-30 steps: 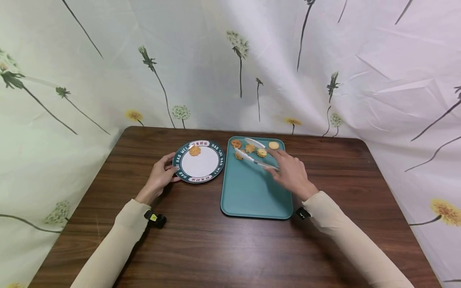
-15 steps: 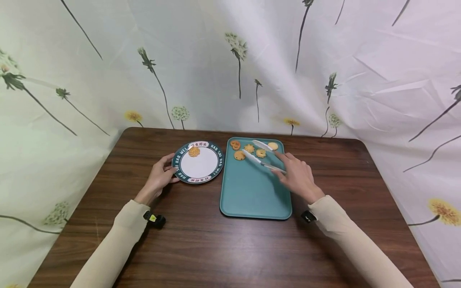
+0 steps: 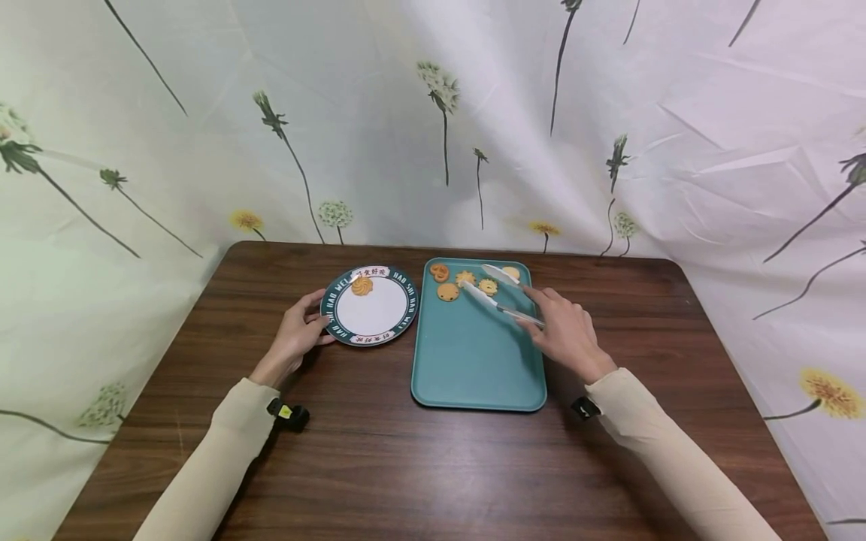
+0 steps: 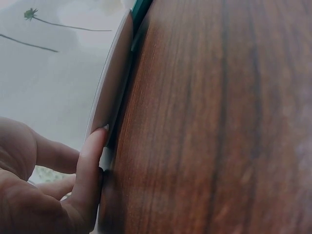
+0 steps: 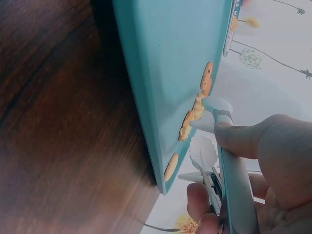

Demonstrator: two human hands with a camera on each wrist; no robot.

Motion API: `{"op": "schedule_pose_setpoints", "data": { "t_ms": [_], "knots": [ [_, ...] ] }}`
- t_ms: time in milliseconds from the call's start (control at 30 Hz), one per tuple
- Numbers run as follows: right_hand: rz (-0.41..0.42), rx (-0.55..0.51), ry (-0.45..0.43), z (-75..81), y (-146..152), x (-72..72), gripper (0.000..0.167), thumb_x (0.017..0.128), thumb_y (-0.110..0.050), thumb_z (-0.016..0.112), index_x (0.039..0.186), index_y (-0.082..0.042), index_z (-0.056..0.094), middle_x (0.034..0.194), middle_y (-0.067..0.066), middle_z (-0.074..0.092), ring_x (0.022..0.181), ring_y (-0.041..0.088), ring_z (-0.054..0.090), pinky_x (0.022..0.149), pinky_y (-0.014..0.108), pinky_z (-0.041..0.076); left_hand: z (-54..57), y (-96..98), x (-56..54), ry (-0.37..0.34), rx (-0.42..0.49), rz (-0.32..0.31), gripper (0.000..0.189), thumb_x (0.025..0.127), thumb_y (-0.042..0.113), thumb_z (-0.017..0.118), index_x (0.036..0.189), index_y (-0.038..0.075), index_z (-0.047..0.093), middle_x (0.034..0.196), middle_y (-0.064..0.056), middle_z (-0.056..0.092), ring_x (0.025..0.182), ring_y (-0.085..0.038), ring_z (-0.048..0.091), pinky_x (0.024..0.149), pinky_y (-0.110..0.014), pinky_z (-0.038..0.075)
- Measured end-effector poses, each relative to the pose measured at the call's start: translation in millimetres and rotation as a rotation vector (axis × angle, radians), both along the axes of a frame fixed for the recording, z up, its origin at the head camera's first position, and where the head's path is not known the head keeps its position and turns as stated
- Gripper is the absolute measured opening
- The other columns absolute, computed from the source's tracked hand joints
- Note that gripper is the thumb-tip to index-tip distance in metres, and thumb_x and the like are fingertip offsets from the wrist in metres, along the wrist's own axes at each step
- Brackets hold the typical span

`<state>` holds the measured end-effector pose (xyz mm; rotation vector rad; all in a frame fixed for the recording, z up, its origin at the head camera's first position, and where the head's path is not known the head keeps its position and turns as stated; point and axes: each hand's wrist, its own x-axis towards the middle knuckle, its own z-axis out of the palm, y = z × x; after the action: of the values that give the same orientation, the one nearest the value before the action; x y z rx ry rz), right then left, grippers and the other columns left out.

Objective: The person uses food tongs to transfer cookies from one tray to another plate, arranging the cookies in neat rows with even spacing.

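Note:
My left hand (image 3: 291,334) holds the left rim of a round plate (image 3: 370,314) with a white middle and dark green lettered border. One swirled cookie (image 3: 361,285) lies near the plate's upper left. In my right hand (image 3: 567,332) is a pair of tongs (image 5: 238,187) with pale tips, their arms spread apart over a teal tray (image 3: 473,368). The tips hover around a flower-shaped cookie (image 3: 488,286) and a star-like cookie (image 3: 464,279); nothing is seen pinched between them. A pale round cookie (image 3: 514,270) is partly behind one tong arm.
A pretzel-shaped cookie (image 3: 439,272) and a dotted round cookie (image 3: 447,293) lie at the tray's upper left. Plate and tray sit close together on a dark wooden table (image 3: 379,466). A flower-printed curtain (image 3: 379,135) hangs behind the table's far edge.
My right hand has moved the tongs to the right over the tray, uncovering the dotted round cookie. My left hand keeps its hold on the plate.

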<state>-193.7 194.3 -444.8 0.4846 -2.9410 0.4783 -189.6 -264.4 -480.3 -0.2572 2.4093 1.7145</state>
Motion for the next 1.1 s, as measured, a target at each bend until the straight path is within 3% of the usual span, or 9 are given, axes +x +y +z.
{"op": "schedule_pose_setpoints", "data": {
  "t_ms": [333, 1100],
  "knots": [
    [-0.003, 0.025, 0.001, 1.7, 3.9, -0.8, 0.062, 0.096, -0.038, 0.075, 0.15, -0.015, 0.056, 0.112, 0.013, 0.069, 0.053, 0.02, 0.045, 0.037, 0.028, 0.034, 1.0, 0.4, 1.0, 0.005, 0.002, 0.001, 0.062, 0.109, 0.002, 0.042, 0.167, 0.01, 0.02, 0.162, -0.028, 0.029, 0.135, -0.038, 0.048, 0.082, -0.019, 0.066],
    [-0.011, 0.064, -0.028, 8.9, 10.2, 2.6, 0.06, 0.096, -0.038, 0.075, 0.148, -0.014, 0.058, 0.112, 0.013, 0.071, 0.061, 0.022, 0.054, 0.042, 0.028, 0.04, -0.9, 0.1, 0.4, 0.011, 0.006, 0.001, 0.063, 0.109, 0.002, 0.042, 0.167, 0.009, 0.02, 0.161, -0.029, 0.029, 0.133, -0.037, 0.049, 0.083, -0.021, 0.066]
  ]
}}
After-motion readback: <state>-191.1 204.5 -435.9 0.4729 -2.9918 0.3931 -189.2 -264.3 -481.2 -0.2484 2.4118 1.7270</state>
